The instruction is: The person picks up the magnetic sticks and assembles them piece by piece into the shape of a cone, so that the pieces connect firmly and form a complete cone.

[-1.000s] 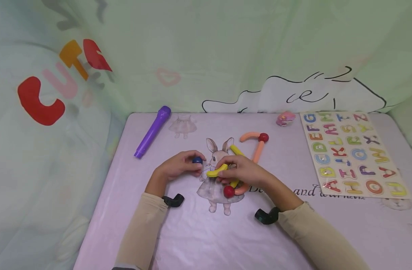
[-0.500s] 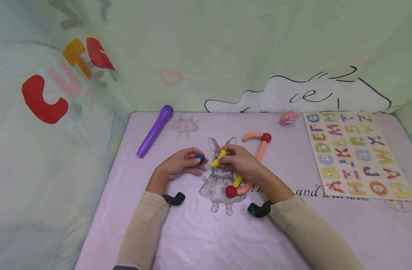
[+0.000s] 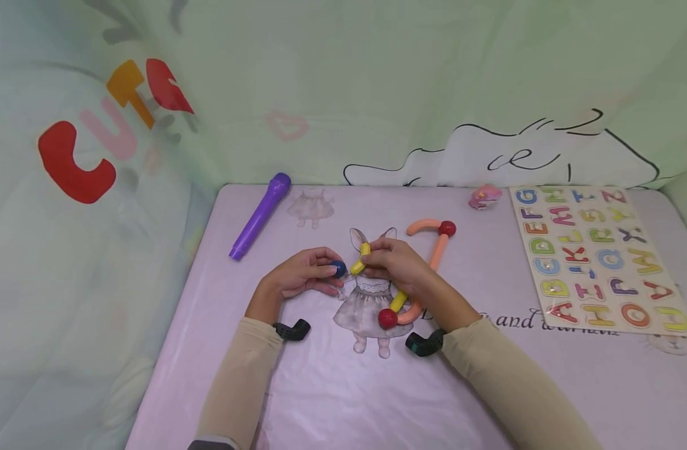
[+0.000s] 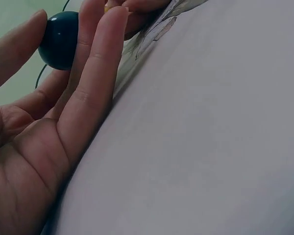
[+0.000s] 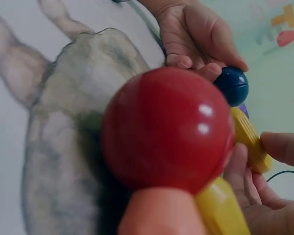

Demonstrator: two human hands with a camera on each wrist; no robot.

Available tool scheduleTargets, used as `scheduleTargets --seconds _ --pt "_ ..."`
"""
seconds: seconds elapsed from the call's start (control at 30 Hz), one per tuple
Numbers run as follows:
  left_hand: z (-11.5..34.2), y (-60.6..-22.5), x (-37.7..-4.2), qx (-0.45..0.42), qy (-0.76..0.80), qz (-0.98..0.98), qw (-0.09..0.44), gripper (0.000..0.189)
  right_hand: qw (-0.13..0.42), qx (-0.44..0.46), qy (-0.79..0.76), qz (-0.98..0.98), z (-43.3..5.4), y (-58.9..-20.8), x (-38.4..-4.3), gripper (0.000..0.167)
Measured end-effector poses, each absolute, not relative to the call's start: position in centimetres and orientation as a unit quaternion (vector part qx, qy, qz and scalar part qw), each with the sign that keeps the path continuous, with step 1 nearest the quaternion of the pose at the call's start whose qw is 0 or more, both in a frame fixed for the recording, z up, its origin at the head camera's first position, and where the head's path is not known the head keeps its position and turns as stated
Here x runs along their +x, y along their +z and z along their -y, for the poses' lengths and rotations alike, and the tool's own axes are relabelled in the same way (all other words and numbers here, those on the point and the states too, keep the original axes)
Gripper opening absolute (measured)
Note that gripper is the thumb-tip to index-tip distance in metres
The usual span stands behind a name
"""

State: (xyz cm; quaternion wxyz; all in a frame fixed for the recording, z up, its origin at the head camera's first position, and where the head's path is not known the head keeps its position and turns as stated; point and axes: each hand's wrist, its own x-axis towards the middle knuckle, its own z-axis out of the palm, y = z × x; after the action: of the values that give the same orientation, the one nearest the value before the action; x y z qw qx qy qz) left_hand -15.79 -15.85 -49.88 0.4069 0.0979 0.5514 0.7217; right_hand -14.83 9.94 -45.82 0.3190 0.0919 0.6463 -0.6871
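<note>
Lilac cloth-covered table [image 3: 332, 400] here, with a flat, pale board of colourful letters [image 3: 602, 278] by its far right corner. Around the middle there's a frame of peach and yellow plastic-looking rods [image 3: 437, 253] on glossy red balls [image 3: 387, 319], partly hidden by the right arm [image 3: 452, 307]; I'd call that bit done. Purple plastic-looking microphone [image 3: 260, 215] lies near the far left corner. Mid-table, the right hand [image 3: 398, 262] pinches a short, bent yellow plastic-looking piece [image 3: 358, 266], while the left hand [image 3: 304, 273] pinches a glossy dark blue ball [image 3: 339, 269]. Those two are just beside each other, not joined by the look of it, so imo that link's what's left.
</note>
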Motion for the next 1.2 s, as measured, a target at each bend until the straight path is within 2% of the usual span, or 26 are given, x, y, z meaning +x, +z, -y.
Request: scheduleTargets --seconds 0.17,0.43,1.2 --pt "16.03 -49.97 -15.81 0.104 0.725 -0.544 0.409 0.028 0.328 0.122 -0.695 -0.629 -9.77 -45.88 -15.27 0.026" --pt "16.09 -50.00 -15.82 0.100 0.724 -0.543 0.414 0.030 0.337 0.105 -0.689 -0.633 -9.87 -46.01 -15.42 0.033" --pt "15.78 -50.09 -15.92 0.099 0.705 -0.563 0.419 0.037 0.331 0.085 -0.690 -0.639 -9.82 -46.42 -15.29 0.035"
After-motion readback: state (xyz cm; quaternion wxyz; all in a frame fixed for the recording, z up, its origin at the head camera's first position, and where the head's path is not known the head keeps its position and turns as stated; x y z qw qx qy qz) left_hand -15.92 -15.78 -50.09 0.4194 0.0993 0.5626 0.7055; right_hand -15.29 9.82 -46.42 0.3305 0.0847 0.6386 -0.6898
